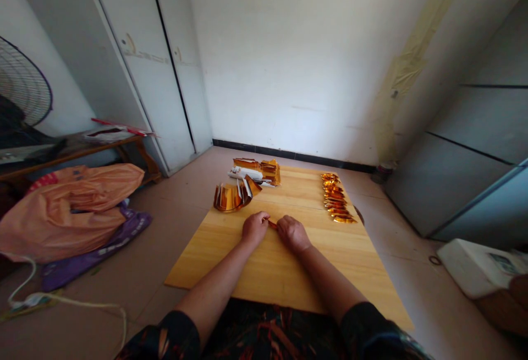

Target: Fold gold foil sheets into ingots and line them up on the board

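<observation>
Closed around either end of a small strip of orange-gold foil (273,224), our left hand (254,229) and right hand (293,233) hold it between curled fingers, its middle showing in the narrow gap. We cannot tell whether it touches the wooden tabletop (231,252) below. Ahead and to the left, near the tabletop's left edge, we have a curved fan of foil sheets (231,197); behind it, by the far edge, lie a foil stack (270,172) and a white bundle (246,174). Along the right edge runs a row of folded foil pieces (335,199), with a broad stretch of bare wood between it and our right hand. Outside both forearms (216,272), more open wood reaches the near edge.
</observation>
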